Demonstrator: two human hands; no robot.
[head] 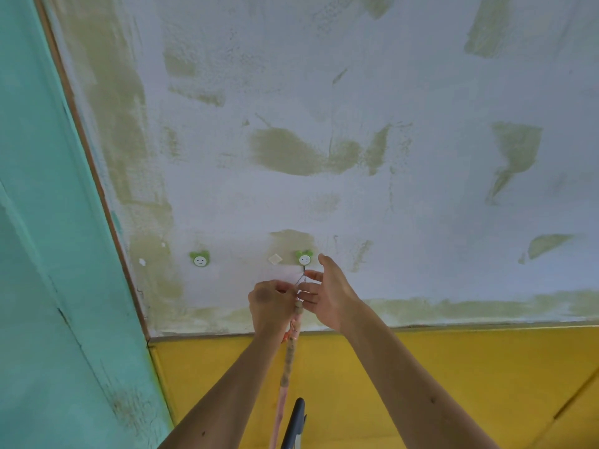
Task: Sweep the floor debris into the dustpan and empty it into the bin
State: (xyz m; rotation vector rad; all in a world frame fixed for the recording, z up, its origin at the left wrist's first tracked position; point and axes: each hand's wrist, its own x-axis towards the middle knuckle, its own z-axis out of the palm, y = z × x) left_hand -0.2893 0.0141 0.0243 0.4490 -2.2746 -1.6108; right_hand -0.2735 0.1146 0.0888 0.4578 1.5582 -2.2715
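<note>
Two bare hands are working at a thin string loop (301,280) hanging from a green smiley wall hook (304,258). The left hand (270,301) is pinching the loop above the broom handle (289,358), which is hanging against the wall; the right hand (327,293) is spreading its fingers beside it. A dark handle (296,422), possibly the dustpan's, is showing below.

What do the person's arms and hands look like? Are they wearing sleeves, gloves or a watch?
Both arms are bare all the way down the picture: no sleeves show. The left hand and right hand wear no gloves, and no rings, watch or bracelet can be seen. A few small dark spots mark both forearms. The fingers are uncovered too.
</note>
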